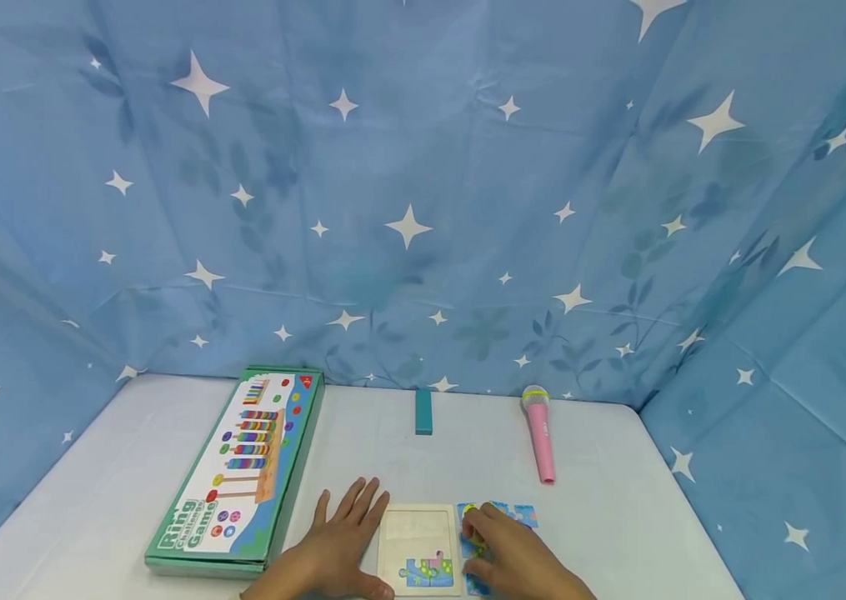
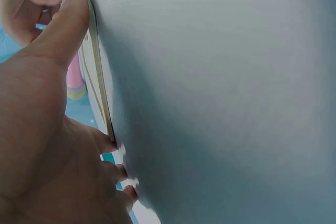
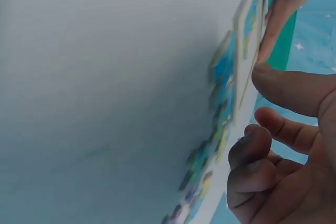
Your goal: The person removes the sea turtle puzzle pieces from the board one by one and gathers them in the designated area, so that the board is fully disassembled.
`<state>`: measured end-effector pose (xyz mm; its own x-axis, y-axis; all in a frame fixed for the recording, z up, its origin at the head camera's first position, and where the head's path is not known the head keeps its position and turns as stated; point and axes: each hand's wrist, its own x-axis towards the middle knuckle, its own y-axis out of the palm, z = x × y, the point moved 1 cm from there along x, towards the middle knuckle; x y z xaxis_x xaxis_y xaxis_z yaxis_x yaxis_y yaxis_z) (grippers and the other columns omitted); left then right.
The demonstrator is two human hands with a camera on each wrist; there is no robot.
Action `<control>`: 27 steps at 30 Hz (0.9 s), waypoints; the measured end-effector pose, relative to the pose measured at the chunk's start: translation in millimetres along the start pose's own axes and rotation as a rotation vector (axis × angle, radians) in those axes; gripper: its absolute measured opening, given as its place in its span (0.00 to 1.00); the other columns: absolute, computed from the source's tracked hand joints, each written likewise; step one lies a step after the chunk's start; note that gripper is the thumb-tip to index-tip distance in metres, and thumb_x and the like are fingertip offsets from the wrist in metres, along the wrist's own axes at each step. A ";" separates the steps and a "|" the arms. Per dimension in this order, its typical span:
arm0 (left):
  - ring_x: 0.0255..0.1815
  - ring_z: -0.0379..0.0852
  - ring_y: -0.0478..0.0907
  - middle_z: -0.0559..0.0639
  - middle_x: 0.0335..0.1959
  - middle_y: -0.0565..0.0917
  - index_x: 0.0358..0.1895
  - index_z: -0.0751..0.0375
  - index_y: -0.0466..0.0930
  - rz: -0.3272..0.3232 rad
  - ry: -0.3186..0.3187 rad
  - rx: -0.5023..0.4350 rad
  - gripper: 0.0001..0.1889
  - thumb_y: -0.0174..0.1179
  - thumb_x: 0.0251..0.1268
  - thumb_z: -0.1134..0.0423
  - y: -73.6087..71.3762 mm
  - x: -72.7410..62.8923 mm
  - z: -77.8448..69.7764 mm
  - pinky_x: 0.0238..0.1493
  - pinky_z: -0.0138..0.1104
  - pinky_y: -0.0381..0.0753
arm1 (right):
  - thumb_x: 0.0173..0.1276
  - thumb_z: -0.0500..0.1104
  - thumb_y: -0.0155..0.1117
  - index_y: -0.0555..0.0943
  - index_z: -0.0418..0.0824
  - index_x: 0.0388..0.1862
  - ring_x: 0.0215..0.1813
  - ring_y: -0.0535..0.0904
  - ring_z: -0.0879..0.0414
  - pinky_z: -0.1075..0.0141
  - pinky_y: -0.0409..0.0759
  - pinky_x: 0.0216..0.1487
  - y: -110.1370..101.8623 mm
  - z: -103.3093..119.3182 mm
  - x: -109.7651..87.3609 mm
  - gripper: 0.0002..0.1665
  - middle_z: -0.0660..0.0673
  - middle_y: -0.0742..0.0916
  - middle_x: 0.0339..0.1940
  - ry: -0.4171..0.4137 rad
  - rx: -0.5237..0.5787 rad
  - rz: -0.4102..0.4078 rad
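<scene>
A pale wooden puzzle tray (image 1: 417, 507) lies at the table's near edge, with a few joined jigsaw pieces (image 1: 428, 572) in its lower right corner. My left hand (image 1: 340, 546) is spread flat along the tray's left side, its thumb at the lower left corner. In the left wrist view that thumb (image 2: 73, 19) rests on the tray's edge. My right hand (image 1: 508, 554) hovers over loose jigsaw pieces (image 1: 524, 513) lying right of the tray, covering some of them. In the right wrist view its fingers (image 3: 252, 145) are loosely bent, with a gap to the thumb and nothing between.
A green Ring Challenge Game box (image 1: 242, 467) lies on the left of the white table (image 1: 618, 517). Toward the back are a teal block (image 1: 423, 412) and a pink toy microphone (image 1: 540, 437). A blue star-patterned curtain (image 1: 407, 167) stands behind and beside the table.
</scene>
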<state>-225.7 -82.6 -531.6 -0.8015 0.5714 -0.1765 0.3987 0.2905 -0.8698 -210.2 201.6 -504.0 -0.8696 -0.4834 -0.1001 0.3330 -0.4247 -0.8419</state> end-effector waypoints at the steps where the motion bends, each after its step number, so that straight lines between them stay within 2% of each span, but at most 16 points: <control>1: 0.83 0.64 0.38 0.63 0.83 0.47 0.81 0.63 0.52 0.004 -0.005 0.005 0.67 0.68 0.44 0.23 -1.2 -0.6 -1.6 0.68 0.75 0.35 | 0.62 0.46 0.77 0.78 0.50 0.42 0.32 0.69 0.67 0.68 0.73 0.34 -0.2 2.8 1.3 0.16 0.59 0.74 0.33 -0.006 -0.003 0.001; 3: 0.83 0.64 0.39 0.63 0.83 0.47 0.82 0.63 0.52 0.011 -0.009 0.016 0.67 0.68 0.44 0.23 -2.6 -1.1 -3.6 0.69 0.74 0.36 | 0.64 0.46 0.76 0.80 0.50 0.45 0.33 0.70 0.67 0.68 0.74 0.35 0.6 8.8 4.5 0.14 0.60 0.75 0.35 -0.030 -0.013 0.015; 7: 0.84 0.63 0.37 0.63 0.84 0.46 0.82 0.62 0.50 0.002 0.015 -0.004 0.68 0.63 0.44 0.19 3.3 1.2 2.9 0.68 0.75 0.35 | 0.68 0.46 0.72 0.85 0.51 0.52 0.34 0.71 0.68 0.68 0.78 0.40 7.2 22.7 12.8 0.14 0.62 0.78 0.38 -0.039 -0.029 0.119; 11: 0.84 0.63 0.37 0.63 0.84 0.46 0.82 0.62 0.50 0.013 0.020 0.003 0.68 0.62 0.45 0.19 2.0 1.2 2.1 0.68 0.75 0.36 | 0.68 0.46 0.73 0.86 0.51 0.54 0.34 0.72 0.70 0.69 0.79 0.41 16.1 29.8 18.8 0.16 0.62 0.79 0.39 -0.081 -0.066 0.175; 16: 0.83 0.64 0.41 0.64 0.83 0.49 0.81 0.64 0.53 0.010 -0.001 0.033 0.65 0.67 0.47 0.23 -2.9 -2.0 -3.3 0.69 0.74 0.39 | 0.66 0.44 0.74 0.87 0.50 0.51 0.34 0.73 0.71 0.69 0.80 0.40 23.3 34.6 24.8 0.15 0.62 0.79 0.38 -0.100 -0.090 0.181; 22: 0.83 0.66 0.39 0.65 0.83 0.47 0.81 0.65 0.51 0.020 0.004 0.034 0.65 0.66 0.48 0.24 -4.3 -3.7 -3.2 0.68 0.75 0.37 | 0.64 0.44 0.76 0.86 0.46 0.41 0.29 0.70 0.70 0.72 0.76 0.34 31.7 43.8 29.8 0.09 0.61 0.75 0.32 -0.087 -0.107 0.146; 27: 0.83 0.65 0.39 0.66 0.83 0.48 0.81 0.65 0.51 -0.001 0.016 0.026 0.67 0.65 0.46 0.22 -0.5 -1.2 0.2 0.67 0.76 0.37 | 0.61 0.39 0.77 0.82 0.47 0.34 0.27 0.69 0.68 0.71 0.74 0.30 35.4 44.1 31.3 0.10 0.59 0.73 0.28 -0.010 0.001 0.118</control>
<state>-225.1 -83.5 -531.0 -0.7944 0.5836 -0.1681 0.3857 0.2710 -0.8819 -209.6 137.6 -513.5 -0.8205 -0.5381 -0.1930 0.4334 -0.3653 -0.8238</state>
